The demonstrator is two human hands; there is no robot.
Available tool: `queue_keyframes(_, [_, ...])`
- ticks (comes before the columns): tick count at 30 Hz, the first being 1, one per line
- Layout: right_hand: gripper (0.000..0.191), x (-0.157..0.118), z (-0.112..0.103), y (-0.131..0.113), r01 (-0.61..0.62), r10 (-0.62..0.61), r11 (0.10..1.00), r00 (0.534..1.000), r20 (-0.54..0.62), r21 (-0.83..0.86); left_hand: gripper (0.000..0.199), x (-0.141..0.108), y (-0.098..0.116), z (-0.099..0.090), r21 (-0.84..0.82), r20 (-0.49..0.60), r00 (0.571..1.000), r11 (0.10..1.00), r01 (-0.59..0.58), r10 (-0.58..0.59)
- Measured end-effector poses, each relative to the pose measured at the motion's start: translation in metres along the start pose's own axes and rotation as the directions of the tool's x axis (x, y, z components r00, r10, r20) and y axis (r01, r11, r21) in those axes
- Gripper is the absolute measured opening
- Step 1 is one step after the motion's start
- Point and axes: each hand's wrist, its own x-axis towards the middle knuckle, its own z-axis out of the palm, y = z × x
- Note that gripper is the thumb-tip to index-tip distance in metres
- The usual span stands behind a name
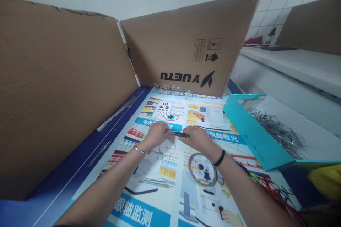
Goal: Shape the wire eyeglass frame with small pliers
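Note:
My right hand [198,139] is closed around a slim dark tool [183,134] that looks like small pliers, most of it covered by the fingers. The tool's narrow end points left, toward my left hand [158,133]. That hand is pinched at the tip, and what its fingers hold is too small to make out. A thin bent wire [163,154] hangs or lies just below it. Beside my right wrist lies a round coil of silvery wire [189,166]. Several straight wire pieces [157,183] rest on the printed sheet under my left forearm.
A printed poster [174,198] covers the table. Cardboard panels [66,78] stand at the left and back. A teal box [258,138] on the right holds a tangle of wire [277,131]. Wire bundles [115,113] lie at the left edge, and red and black cords [277,188] at lower right.

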Motion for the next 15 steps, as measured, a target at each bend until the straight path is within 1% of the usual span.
queue_keyframes(5, [0.027,-0.001,0.001,0.004,0.05,-0.05,0.999,0.999,-0.006,-0.008,0.015,0.0,-0.003,0.006,-0.031,-0.064,0.998,0.999,-0.028,0.026])
queue_keyframes(8, [0.029,-0.001,0.0,0.001,0.075,-0.075,0.995,0.997,0.003,-0.059,0.014,0.0,-0.006,0.008,-0.071,-0.104,0.994,0.997,-0.031,0.023])
queue_keyframes(11, [0.028,-0.002,-0.001,-0.004,0.066,-0.066,0.99,0.998,0.004,-0.124,0.011,0.0,-0.008,0.009,-0.13,-0.147,0.989,0.99,-0.047,0.027])
queue_keyframes(13, [0.028,-0.002,-0.001,-0.006,0.064,-0.065,0.985,0.998,0.0,-0.157,0.011,0.0,-0.008,0.01,-0.164,-0.163,0.986,0.985,-0.06,0.033])
queue_keyframes(15, [0.026,-0.003,0.0,-0.008,0.087,-0.089,0.98,0.996,0.0,-0.181,0.012,-0.001,-0.007,0.009,-0.197,-0.173,0.984,0.978,-0.062,0.027])
